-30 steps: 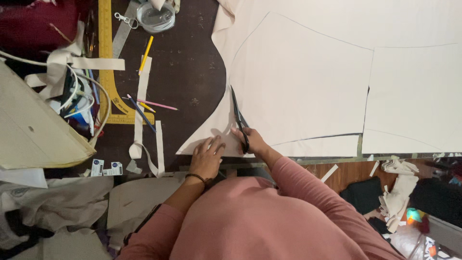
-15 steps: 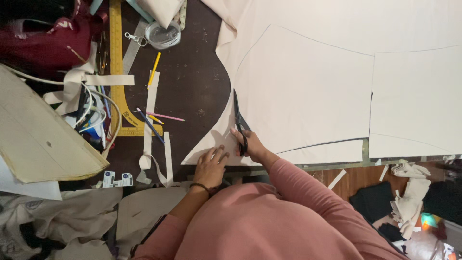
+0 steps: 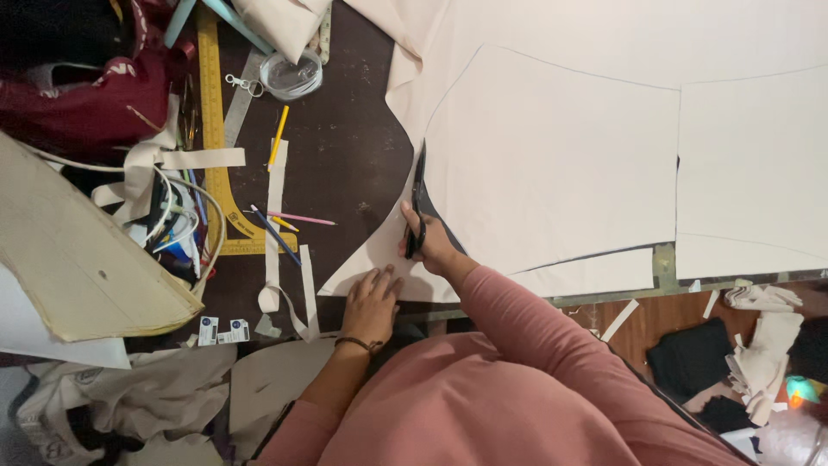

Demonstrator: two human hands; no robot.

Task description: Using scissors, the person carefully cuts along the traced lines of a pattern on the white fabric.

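right hand (image 3: 431,246) grip closed on black scissors (image 3: 418,203), blades further toward 12 o'clock than 1 s ago | left hand (image 3: 373,302) flat, holding nothing, pressing cream fabric (image 3: 552,155) at 6 o'clock | cut advancing on bench (image 3: 345,173)

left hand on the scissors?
No: the right hand grips the black scissors, while the left hand lies flat on the cream fabric.

One head-worn camera looks steeply down from above the person's shoulders onto the desk (image 3: 345,173), close enough that the pink sleeves fill the lower frame; floor shows at right.
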